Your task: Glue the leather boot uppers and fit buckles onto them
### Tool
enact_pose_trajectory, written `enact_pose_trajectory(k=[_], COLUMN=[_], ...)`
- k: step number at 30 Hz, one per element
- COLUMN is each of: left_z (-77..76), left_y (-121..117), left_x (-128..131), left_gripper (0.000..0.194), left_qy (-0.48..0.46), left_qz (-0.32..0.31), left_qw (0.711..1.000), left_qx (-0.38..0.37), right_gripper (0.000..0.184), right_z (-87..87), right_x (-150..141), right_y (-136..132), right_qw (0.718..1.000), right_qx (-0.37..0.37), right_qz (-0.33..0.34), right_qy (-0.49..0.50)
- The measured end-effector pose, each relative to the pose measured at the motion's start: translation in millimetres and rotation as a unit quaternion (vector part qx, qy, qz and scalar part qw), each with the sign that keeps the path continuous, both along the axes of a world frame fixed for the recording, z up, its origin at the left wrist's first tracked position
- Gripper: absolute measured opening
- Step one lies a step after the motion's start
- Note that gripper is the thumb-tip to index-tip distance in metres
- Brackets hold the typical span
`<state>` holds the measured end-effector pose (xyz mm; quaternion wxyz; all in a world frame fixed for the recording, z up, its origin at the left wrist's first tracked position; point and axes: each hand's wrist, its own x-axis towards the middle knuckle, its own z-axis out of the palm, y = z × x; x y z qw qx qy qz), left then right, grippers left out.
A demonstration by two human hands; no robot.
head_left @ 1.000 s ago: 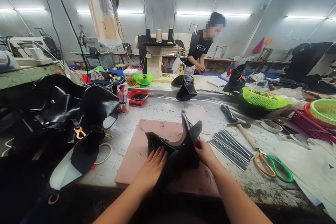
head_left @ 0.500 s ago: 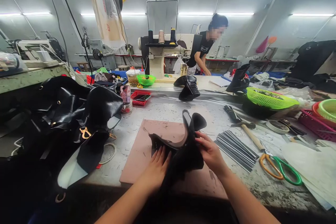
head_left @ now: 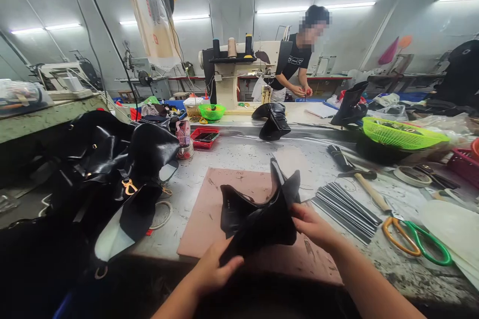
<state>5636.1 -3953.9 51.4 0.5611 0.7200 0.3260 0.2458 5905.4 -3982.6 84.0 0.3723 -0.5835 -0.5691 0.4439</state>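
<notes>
A folded black leather piece [head_left: 262, 214], shaped like part of a bag, stands on a pinkish board [head_left: 202, 224] in front of me. At its near left corner my left hand [head_left: 217, 266] is closed, the thumb lying along the edge and the other fingers mostly hidden. My right hand [head_left: 312, 224] pinches the right side of the leather, thumb and fingers on its edge. Two flaps rise at the far side of the piece. Just right of the board lies a fan of dark strips [head_left: 346, 212].
Shiny black bags [head_left: 149, 152] with gold clasps are heaped at left. Scissors [head_left: 415, 239], a hammer [head_left: 370, 192] and a tape roll [head_left: 411, 176] lie at right. Behind are another black leather piece [head_left: 275, 122], a sewing machine [head_left: 228, 79], a green basket [head_left: 400, 134] and a standing co-worker [head_left: 295, 60].
My left hand has moved from inside the leather's left part down to its near left corner. The leather has turned slightly. The co-worker has straightened somewhat, hands now together.
</notes>
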Motion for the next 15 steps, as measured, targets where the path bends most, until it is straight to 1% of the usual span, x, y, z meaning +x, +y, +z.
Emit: enact_pose_trajectory(k=[1, 2, 3, 4, 5, 7, 9, 10, 12, 13, 15], left_z=[-2.4, -4.5, -6.1, -7.2, -7.8, -8.8, -10.9, -12.4, -15.3, -16.0, -14.2], left_y=[2, 4, 5, 7, 8, 9, 8, 7, 5, 4, 1], left_x=[2, 2, 2, 1, 0, -2, -2, -2, 0, 2, 6], left_gripper=[0.042, 0.045, 0.049, 0.052, 0.053, 0.052, 0.051, 0.050, 0.048, 0.046, 0.041], left_qy=[-0.025, -0.052, -0.075, -0.094, -0.109, -0.135, -0.166, -0.177, -0.194, -0.203, -0.224], left_qz=[0.045, 0.073, 0.085, 0.081, 0.064, 0.022, 0.005, 0.009, 0.049, 0.081, 0.145], left_qw=[0.998, 0.993, 0.987, 0.981, 0.975, 0.960, 0.944, 0.938, 0.927, 0.922, 0.906], left_qx=[-0.035, -0.073, -0.112, -0.150, -0.185, -0.243, -0.285, -0.300, -0.316, -0.320, -0.328], right_gripper=[0.032, 0.035, 0.034, 0.030, 0.024, 0.016, 0.018, 0.020, 0.022, 0.024, 0.027], right_z=[0.4, 1.0, 2.2, 4.6, 8.4, 19.4, 31.5, 36.4, 41.2, 40.9, 35.3], right_x=[-2, -3, -4, -6, -8, -12, -16, -18, -22, -24, -27], right_y=[1, 3, 4, 5, 6, 8, 9, 9, 8, 8, 7], right_qw=[1.000, 0.998, 0.993, 0.987, 0.982, 0.980, 0.982, 0.983, 0.987, 0.990, 0.996], right_qx=[-0.028, -0.064, -0.101, -0.128, -0.137, -0.110, -0.075, -0.068, -0.072, -0.072, -0.064], right_qz=[0.000, 0.004, 0.008, 0.016, 0.032, 0.074, 0.103, 0.102, 0.069, 0.046, 0.016], right_qy=[-0.007, -0.026, -0.060, -0.098, -0.128, -0.150, -0.141, -0.135, -0.128, -0.116, -0.054])
